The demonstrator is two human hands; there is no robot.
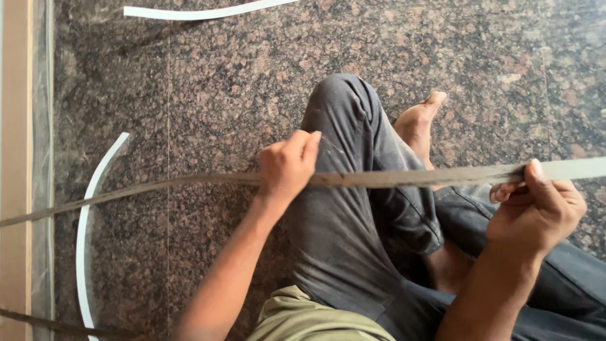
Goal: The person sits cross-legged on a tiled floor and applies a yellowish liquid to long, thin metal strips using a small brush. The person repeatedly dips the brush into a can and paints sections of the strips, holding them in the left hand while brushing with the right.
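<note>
Strip [391,178], long and thin, spans across raised knee above granite floor [221,76]; left hand [287,167] clenched around it, right hand [536,205] pinching it. Risk: edge may cut sliding fingers, or strip kinks if bent.

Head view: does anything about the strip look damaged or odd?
The strip, held by the left hand and right hand, looks rough and dirty-brown between them but clean and pale past the right hand. No break shows.

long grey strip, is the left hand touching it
Touching: the head view shows the left hand closed around the long grey strip above the knee.
</note>
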